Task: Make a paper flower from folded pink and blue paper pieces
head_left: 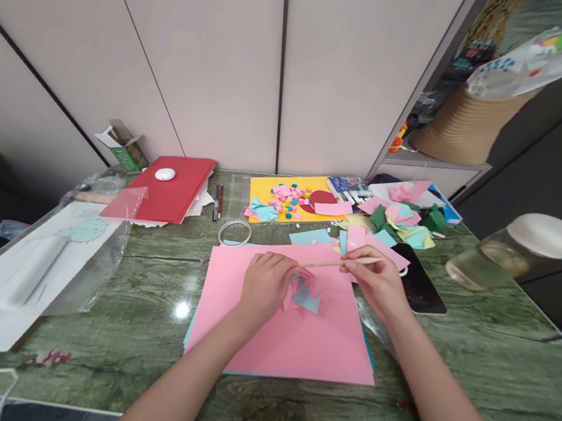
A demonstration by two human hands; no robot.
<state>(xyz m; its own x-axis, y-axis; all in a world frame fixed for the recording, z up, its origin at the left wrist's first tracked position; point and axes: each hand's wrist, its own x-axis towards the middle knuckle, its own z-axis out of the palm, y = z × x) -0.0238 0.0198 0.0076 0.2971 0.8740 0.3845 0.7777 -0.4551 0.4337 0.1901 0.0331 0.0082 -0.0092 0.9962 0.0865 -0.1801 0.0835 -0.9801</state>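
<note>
My left hand is closed, pinching a small folded pink and blue paper piece over a large pink sheet. My right hand is closed on a thin wooden stick. The stick slants down to the left, and its tip touches the folded paper. Both hands hover just above the pink sheet, which lies on the green marble table.
Behind the hands lie a yellow sheet with small paper bits, a heap of folded coloured papers, a black phone, a tape ring, pens and a red folder. A glass jar stands right; plastic-wrapped paper lies left.
</note>
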